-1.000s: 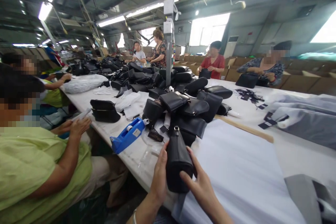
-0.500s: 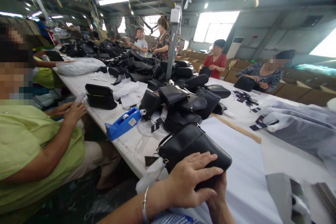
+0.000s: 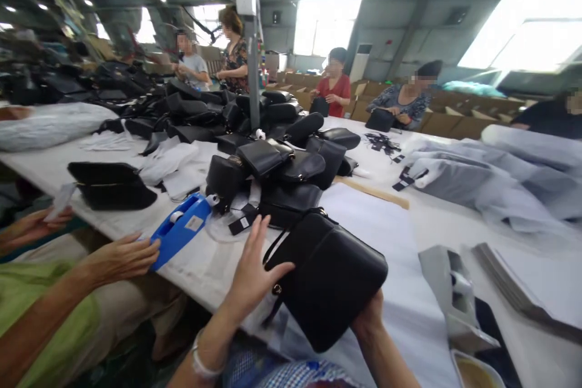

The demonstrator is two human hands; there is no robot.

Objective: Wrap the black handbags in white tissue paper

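A black handbag (image 3: pixel 334 273) is tilted up in front of me, its flat side facing me and a thin strap and gold ring at its left end. My right hand (image 3: pixel 369 315) grips it from below at the right edge, the fingers hidden behind the bag. My left hand (image 3: pixel 254 264) is open beside the bag's left end, fingers spread and pointing away. Its thumb overlaps the bag's edge; I cannot tell if it touches. Just beyond lies a black tag (image 3: pixel 243 222) near a pile of black bags (image 3: pixel 291 160).
To the left stands a blue tape dispenser (image 3: pixel 182 227), with a co-worker's hand (image 3: pixel 122 257) at it. White paper (image 3: pixel 386 242) lies under my bag. On the right are a grey tape dispenser (image 3: pixel 450 291), a stack of sheets (image 3: pixel 522 291) and grey wrapped bags (image 3: pixel 477 173). Several people work across the table.
My left hand has come off the bag's face to its left end and spread open. The bag now shows more of its flat side. My view has turned right; the co-worker's hand has reached the blue dispenser.
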